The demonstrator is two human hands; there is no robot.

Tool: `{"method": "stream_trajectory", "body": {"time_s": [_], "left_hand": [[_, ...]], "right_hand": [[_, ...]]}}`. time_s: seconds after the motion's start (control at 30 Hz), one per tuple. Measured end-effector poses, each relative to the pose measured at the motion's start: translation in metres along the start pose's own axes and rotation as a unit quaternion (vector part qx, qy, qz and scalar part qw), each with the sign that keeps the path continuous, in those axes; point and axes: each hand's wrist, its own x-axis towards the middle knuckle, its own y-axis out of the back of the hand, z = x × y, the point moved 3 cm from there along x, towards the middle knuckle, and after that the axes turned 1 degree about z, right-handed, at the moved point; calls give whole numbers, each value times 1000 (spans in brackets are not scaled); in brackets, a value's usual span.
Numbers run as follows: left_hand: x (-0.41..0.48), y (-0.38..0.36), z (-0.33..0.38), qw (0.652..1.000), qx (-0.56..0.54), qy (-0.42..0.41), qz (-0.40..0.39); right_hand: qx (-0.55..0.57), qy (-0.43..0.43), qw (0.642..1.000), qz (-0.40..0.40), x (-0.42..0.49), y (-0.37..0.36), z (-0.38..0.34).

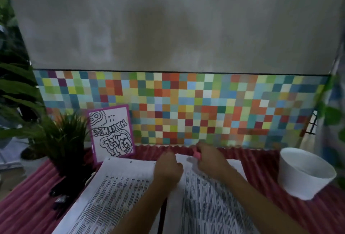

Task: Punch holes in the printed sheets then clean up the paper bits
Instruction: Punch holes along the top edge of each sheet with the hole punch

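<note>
Across a table covered by a ribbed pink cloth, two printed sheets lay side by side, reaching from the near edge almost to the back wall. Only a narrow strip of cloth stayed bare between their far edges and the wall. A wider bare stretch of cloth lay between the right sheet and a white bowl standing well to the right. A thin dark gap ran between the two sheets near the bottom.

Both hands met at the far edge of the right sheet. The left hand had its fingers curled at that sheet's top left corner; blur hid whether it pinched the paper. The right hand gripped a small pink hole punch at the sheet's far edge, fingers wrapped around it.

The left sheet showed two small dark holes along its far edge. A purple-bordered card with black doodle lettering leaned against the wall, its lower edge just at that sheet's far corner. A spiky green plant in a dark pot crowded the left sheet's side. Long leaves filled the far left. A band of many-coloured tiles ran behind the table beneath a grey wall.
</note>
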Motion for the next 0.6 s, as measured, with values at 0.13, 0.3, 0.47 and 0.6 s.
{"method": "stream_trajectory", "body": {"time_s": [0.13,0.3,0.47,0.6], "left_hand": [[0,-15,3,997,-3,-59,53],[1,-31,-13,998,4,22,56],[8,-37,-26,994,-25,61,84],[8,-42,-32,991,-54,77,91]], "right_hand": [[-40,58,998,5,6,-24,0],[-57,90,994,40,4,-41,5],[-96,99,987,77,0,-51,11],[-84,105,985,105,-1,-52,12]]}}
